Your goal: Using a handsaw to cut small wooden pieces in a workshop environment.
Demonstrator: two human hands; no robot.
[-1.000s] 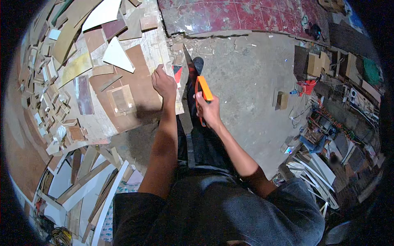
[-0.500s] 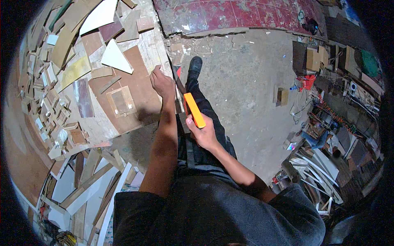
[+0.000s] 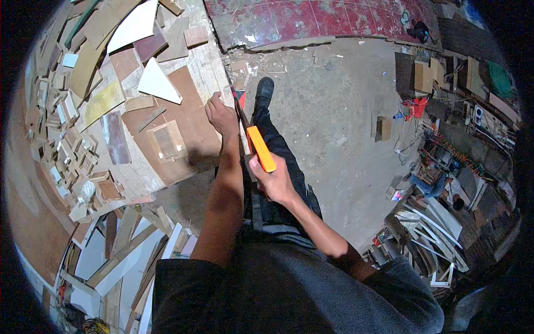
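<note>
My left hand (image 3: 221,116) presses on the pale board (image 3: 214,83) near its right edge, fingers bent and closed against it. My right hand (image 3: 272,178) is wrapped round the orange handle (image 3: 260,149) of a hand saw. The saw's dark blade (image 3: 240,111) runs up along the board's edge, just beside my left hand; how far it sits in the wood I cannot tell. My black-shoed foot (image 3: 265,89) is on the floor right of the board.
Wood offcuts (image 3: 100,111) cover the left work surface, with more scrap boards (image 3: 122,256) below it. The concrete floor (image 3: 339,117) spans the middle, up to a red tiled step (image 3: 317,16). Cables, tools, a red object (image 3: 414,108) and scrap (image 3: 428,234) line the right.
My right hand has drawn the saw down toward me and left, closer along the board's edge, mostly in the first half second. My left hand stays at nearly the same place.
</note>
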